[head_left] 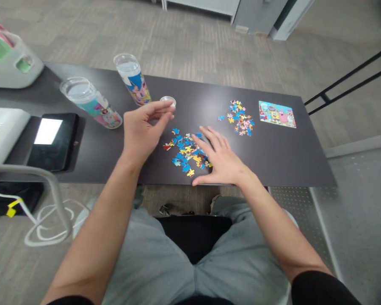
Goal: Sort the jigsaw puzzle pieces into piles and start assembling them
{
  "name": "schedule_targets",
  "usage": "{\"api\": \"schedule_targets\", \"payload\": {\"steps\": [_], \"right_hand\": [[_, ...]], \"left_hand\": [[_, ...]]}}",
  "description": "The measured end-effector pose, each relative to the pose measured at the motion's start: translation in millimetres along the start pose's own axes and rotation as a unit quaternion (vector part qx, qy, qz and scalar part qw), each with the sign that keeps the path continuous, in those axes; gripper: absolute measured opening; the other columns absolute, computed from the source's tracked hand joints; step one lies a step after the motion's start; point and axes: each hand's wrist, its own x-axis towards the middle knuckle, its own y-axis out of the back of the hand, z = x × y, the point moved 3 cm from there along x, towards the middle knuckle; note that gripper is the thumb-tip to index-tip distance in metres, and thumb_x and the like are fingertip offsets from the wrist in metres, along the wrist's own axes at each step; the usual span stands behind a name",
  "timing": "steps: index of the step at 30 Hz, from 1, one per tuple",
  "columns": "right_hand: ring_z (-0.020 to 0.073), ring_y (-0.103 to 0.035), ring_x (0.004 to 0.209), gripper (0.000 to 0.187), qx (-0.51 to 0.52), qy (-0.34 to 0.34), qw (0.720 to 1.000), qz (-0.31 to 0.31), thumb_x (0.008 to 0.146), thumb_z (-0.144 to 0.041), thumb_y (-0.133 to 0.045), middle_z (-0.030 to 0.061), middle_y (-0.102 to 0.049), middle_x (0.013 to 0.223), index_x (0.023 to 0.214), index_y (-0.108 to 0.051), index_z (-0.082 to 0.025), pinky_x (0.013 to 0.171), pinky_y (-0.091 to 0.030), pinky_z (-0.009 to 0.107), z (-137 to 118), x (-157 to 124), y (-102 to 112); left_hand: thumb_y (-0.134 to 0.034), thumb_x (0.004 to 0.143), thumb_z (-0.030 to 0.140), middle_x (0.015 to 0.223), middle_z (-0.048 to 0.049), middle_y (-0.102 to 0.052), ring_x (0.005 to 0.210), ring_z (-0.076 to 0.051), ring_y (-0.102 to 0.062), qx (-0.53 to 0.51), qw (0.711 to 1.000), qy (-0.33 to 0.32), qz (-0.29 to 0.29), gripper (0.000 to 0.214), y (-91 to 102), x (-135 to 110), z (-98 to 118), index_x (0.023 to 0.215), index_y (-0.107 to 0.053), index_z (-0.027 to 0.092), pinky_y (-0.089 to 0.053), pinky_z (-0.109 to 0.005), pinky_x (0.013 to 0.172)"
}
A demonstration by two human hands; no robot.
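My left hand [143,129] is raised above the table, thumb and fingers closed together in a pinch. Whatever it may hold is too small or hidden to make out. Just behind its fingertips is a small round clear lid [165,98], partly covered by them. My right hand [220,160] lies with fingers spread at the right side of a loose pile of puzzle pieces [184,152], mostly blue and yellow, and covers some of them. A second pile of puzzle pieces [243,120] is farther right, with a single blue piece [221,118] beside it.
A cartoon picture card [277,114] lies at the table's right. Two clear tubes with cartoon prints, one nearer [95,106] and one farther [133,82], stand left. Beyond them are a black tablet [52,142], a white box [3,133] and a pale bin [15,63].
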Motion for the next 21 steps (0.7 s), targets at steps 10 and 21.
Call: {"api": "schedule_targets", "payload": {"steps": [10, 21], "right_hand": [[0.0513, -0.024, 0.205, 0.137, -0.027, -0.034, 0.999, 0.001, 0.106, -0.114, -0.068, 0.0175, -0.032, 0.218, 0.209, -0.041, -0.027, 0.168, -0.012, 0.081, -10.5, 62.1, -18.9], [0.0415, -0.03, 0.205, 0.109, -0.091, -0.22, 0.97, 0.056, 0.127, -0.095, -0.031, 0.0182, -0.04, 0.215, 0.203, -0.052, -0.02, 0.168, 0.003, 0.076, 70.5, 23.4, 22.6]], "left_hand": [[-0.072, 0.118, 0.027, 0.121, -0.0072, -0.097, 0.112, -0.029, -0.092, 0.113, 0.986, -0.109, -0.05, 0.023, 7.1, -18.0, 8.0, 0.125, -0.093, 0.024, -0.074, -0.046, 0.107], [-0.092, 0.105, 0.08, 0.205, -0.0278, -0.049, 0.197, -0.058, -0.034, 0.212, 0.936, -0.087, -0.266, 0.118, -12.1, -67.3, 0.3, 0.196, -0.049, 0.019, -0.032, -0.086, 0.161]]}}
